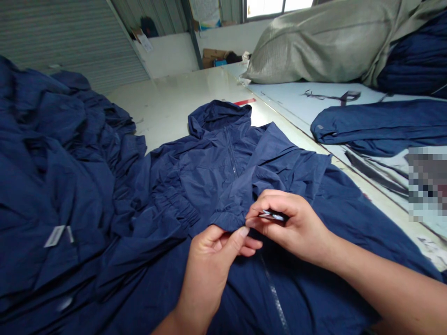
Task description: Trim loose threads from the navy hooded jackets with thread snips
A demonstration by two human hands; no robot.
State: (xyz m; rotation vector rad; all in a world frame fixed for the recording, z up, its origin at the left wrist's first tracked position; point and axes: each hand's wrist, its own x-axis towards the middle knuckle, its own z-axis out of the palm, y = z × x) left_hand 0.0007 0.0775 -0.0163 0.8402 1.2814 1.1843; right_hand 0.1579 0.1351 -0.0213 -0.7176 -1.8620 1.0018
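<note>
head view: a navy jacket (209, 177) lies spread on a pale table (167, 102), in the middle of the scene and close to the near edge, with its hood (218, 116) pointing far and its zipper (231, 158) running down the front. a fold of the jacket is gathered up towards the hands. the left hand (213, 260) comes in from the near edge, thumb pressed against the curled fingers, clamped on the lower edge of that fold. the right hand (296, 225) reaches in from the near right and sits just beside the left, touching the same fold; its fingers are curled together around a small metal tool (272, 215), only a sliver of which shows, so its kind cannot be told.

on the left, a heap of navy garments (52, 163) is piled high, touching the jacket, with a white label (55, 236) showing on its near side. to the right, well apart from the hands, a folded navy garment (377, 123) lies on a light sheet. a grey-green sack (314, 42) rests at the far right. a strip of red tape (244, 101) shows just beyond the hood, and a grey roller shutter (52, 32) stands at the far left.
</note>
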